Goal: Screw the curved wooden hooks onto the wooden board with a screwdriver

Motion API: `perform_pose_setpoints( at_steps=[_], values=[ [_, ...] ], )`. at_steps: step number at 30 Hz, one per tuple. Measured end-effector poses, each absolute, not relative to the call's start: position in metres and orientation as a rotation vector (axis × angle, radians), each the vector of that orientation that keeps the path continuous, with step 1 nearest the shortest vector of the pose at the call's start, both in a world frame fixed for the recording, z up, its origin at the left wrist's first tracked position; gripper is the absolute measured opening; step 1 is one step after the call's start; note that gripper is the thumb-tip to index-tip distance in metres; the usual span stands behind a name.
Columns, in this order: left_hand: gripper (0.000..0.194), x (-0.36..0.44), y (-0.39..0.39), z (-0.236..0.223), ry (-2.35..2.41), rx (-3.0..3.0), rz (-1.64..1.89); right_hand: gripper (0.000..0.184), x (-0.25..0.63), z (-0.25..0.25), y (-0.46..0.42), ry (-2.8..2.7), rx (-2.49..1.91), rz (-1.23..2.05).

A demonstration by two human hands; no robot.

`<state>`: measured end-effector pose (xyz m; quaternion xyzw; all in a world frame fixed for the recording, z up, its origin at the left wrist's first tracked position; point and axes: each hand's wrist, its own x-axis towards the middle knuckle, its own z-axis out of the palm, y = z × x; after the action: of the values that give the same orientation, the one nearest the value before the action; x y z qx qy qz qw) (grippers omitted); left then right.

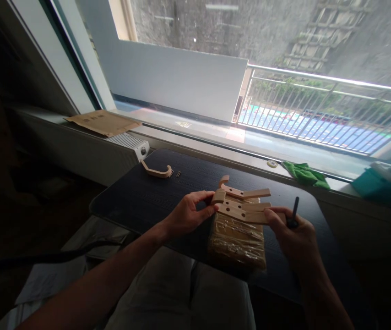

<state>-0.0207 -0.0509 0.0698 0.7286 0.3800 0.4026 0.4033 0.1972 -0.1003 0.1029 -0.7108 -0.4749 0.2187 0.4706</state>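
Note:
My left hand (193, 211) pinches the curved end of a pale wooden hook-shaped piece (231, 211) with several dark holes along it. At the straight end of the same piece, the fingers of my right hand (293, 231) are closed, and a thin dark tool (295, 208) sticks up from that hand; its kind is unclear. Just behind lies a similar wooden hook piece (255, 193). These pieces are above a brown box (236, 243) wrapped in clear film, partly covering it. A separate wooden hook (156, 173) lies at the table's far left.
Small metal screws or pins (178, 174) lie near the separate hook on the dark table (127, 201). Along the window sill are a brown envelope (102, 121), a tape roll (272, 163), a green cloth (305, 175) and a teal container (381, 183). A radiator (130, 142) stands left.

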Motion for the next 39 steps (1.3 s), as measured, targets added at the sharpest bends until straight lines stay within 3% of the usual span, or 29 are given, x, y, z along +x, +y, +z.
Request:
perform_pose_setpoints(
  at_steps=[27,39],
  values=[
    [0.03,-0.027,-0.053,0.034,1.035,1.859,0.878,0.034,0.206,0.064,-0.1,-1.21,-1.782,0.607],
    [0.032,-0.027,-0.052,0.033,1.007,1.818,0.893,0.027,0.207,0.068,-0.1,-1.242,-1.8,0.615]
  ],
)
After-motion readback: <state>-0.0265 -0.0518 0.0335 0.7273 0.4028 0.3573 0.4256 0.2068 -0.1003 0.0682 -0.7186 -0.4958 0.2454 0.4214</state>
